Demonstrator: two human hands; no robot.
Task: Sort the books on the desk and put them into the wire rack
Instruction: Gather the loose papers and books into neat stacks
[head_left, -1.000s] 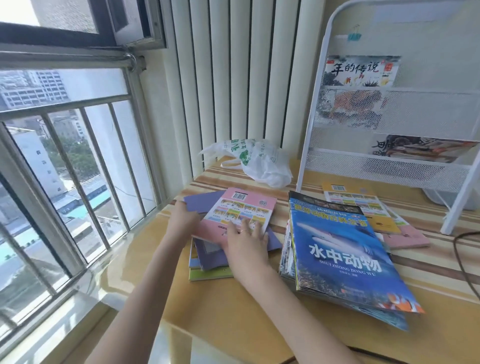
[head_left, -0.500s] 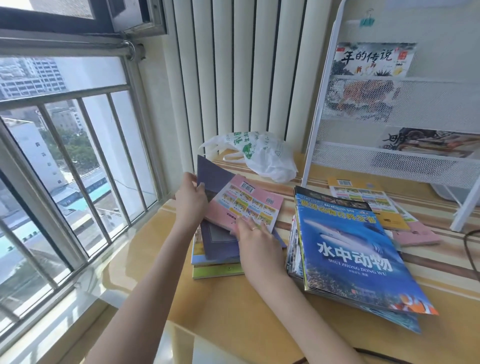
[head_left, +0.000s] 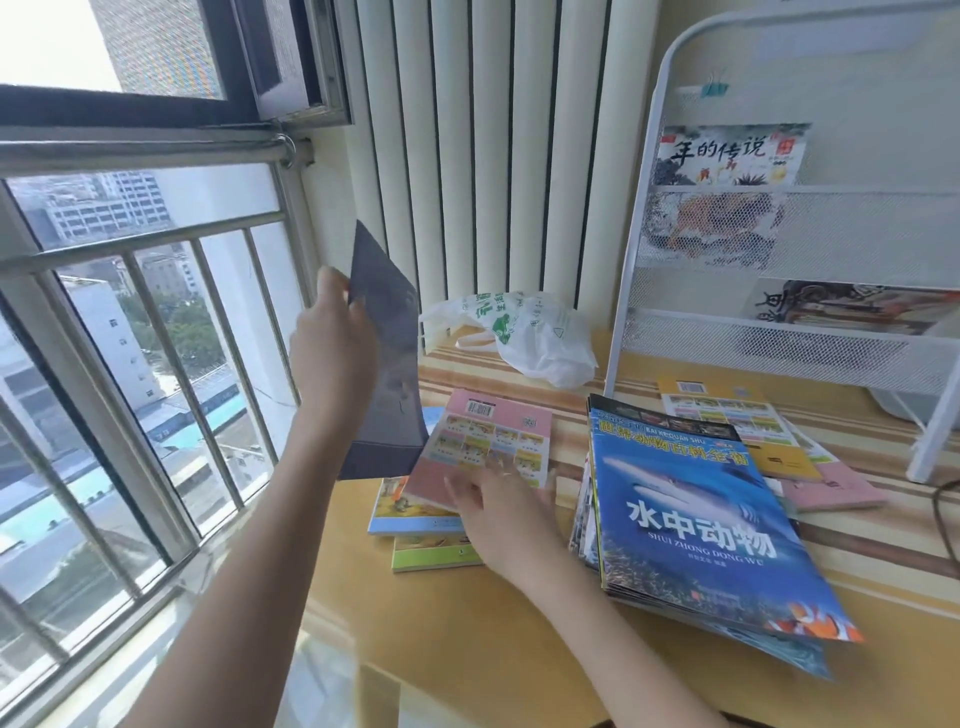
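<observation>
My left hand (head_left: 332, 348) holds a thin dark purple book (head_left: 387, 374) upright in the air, left of the desk piles. My right hand (head_left: 501, 514) lies flat, fingers spread, on the near edge of a pink book (head_left: 493, 441) that tops a small stack of thin books (head_left: 426, 540). To its right is a taller pile topped by a blue sea-animal book (head_left: 696, 514). A yellow book (head_left: 737, 426) and another pink book (head_left: 831, 488) lie by the white wire rack (head_left: 779, 348), which has two books standing in its upper pockets.
A white plastic bag (head_left: 524, 332) lies at the back of the wooden desk (head_left: 467, 634). A barred window (head_left: 130, 364) runs along the left and vertical blinds (head_left: 493, 156) hang behind. A dark cable (head_left: 945, 514) curls at the right edge.
My left hand has pulled the purple book out from under the pink one and raised it upright. My right hand stayed pressed on the pink book, which settled flat on the stack.
</observation>
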